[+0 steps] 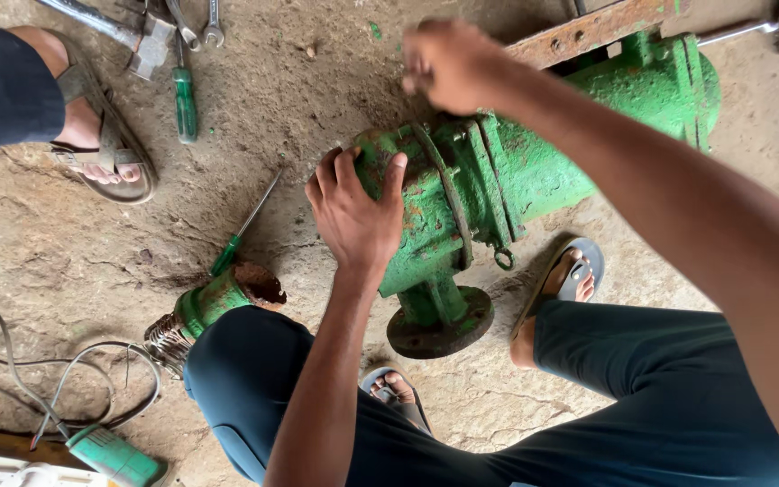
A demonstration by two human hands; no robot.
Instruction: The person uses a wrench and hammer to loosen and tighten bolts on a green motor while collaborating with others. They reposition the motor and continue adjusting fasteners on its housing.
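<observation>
— What's closest to the camera?
— The right forearm, running up to the right hand (pixel 448 65), curled shut above the green pump (pixel 516 171); whether it grips anything, I can't tell.
— And the left hand (pixel 355 209)?
— Fingers spread and clamped over the pump's rusty end.
— Where does the pump lie?
— On the dirt floor (pixel 65 252), between the person's knees, its round flange (pixel 439 325) toward them.
— Anything beside it?
— A green-handled screwdriver (pixel 243 227) lies just left, near a smaller green part (pixel 218 302). Another person's sandalled foot (pixel 101 144) rests at the upper left.
</observation>
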